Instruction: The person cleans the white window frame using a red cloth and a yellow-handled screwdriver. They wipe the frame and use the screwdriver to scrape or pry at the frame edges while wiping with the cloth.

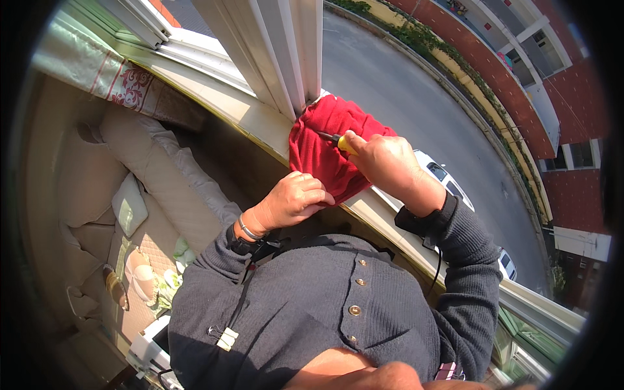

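Observation:
A red cloth lies bunched over the window sill, beside the white window frame. My right hand grips the yellow handle of a tool, probably a screwdriver. Its dark, thin shaft points left and rests on or just over the cloth; the tip is hard to make out. With bent fingers, my left hand pinches the near edge of the same cloth. What lies under the cloth is hidden.
White window frame posts rise beyond the cloth. The pale sill runs diagonally past me. Outside and below are a road and a white car. Indoors at left stand a beige sofa with cushions and a patterned curtain.

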A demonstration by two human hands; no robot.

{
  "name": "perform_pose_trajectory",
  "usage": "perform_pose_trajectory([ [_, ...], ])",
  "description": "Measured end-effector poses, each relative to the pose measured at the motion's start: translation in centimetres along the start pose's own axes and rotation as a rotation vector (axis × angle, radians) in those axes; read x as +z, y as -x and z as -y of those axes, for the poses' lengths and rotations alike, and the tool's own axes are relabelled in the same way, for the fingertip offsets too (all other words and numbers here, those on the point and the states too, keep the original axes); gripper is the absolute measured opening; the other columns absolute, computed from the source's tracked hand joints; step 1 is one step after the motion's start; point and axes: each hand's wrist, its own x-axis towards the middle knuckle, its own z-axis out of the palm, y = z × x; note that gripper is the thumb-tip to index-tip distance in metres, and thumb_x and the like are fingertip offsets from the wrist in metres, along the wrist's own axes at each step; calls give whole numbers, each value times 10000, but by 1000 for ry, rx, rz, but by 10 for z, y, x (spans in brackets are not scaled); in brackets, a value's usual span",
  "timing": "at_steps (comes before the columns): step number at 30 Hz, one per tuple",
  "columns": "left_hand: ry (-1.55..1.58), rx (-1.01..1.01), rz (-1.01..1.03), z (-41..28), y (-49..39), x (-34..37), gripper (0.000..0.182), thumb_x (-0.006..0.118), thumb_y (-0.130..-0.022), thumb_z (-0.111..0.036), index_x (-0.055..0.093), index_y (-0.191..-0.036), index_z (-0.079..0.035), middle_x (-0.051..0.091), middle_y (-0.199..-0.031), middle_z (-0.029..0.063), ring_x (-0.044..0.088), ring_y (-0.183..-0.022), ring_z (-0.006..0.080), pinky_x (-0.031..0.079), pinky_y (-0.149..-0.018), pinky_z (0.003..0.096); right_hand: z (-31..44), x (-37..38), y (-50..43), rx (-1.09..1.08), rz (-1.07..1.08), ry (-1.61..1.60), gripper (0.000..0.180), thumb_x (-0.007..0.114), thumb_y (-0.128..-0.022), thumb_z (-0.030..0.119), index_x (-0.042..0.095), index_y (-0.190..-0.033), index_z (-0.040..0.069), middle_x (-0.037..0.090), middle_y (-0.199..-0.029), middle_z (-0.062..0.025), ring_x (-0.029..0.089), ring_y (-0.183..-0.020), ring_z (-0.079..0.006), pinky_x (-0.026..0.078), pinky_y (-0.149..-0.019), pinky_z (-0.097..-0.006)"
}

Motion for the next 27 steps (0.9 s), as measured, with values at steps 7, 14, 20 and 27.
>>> perform_pose_trajectory([
  [7,199,68,113,-26,-26,38,371,749,-718,-69,629,-1069,-96,640,-881,63,627,-825,264,492,-745,375,-16,-37,95,157,224,-55,270,626,-901,258,614,-1129,114,592,-629,-118,633,-568,-295,484,-504,-415],
  [14,358,134,233,-56,-55,75,446,761,-725,-53,611,-1143,-96,656,-905,77,641,-846,287,510,-753,382,-10,-51,193,323,293,10,304,633,-866,198,625,-1157,109,603,-663,-118,642,-591,-283,496,-524,-400],
  [20,681,-24,391,-89,-93,108,264,618,-905,-99,585,-1163,-55,655,-1016,144,649,-947,281,503,-836,347,2,-72,251,447,425,212,308,579,-907,197,628,-1208,150,613,-707,-96,661,-617,-262,517,-539,-374],
  [27,1262,-163,561,-137,-212,100,208,529,-1010,-138,567,-1179,-24,614,-1084,19,569,-1011,84,472,-920,250,7,-137,307,644,165,411,304,658,-822,179,661,-1125,155,610,-741,-80,658,-650,-242,502,-558,-347],
])
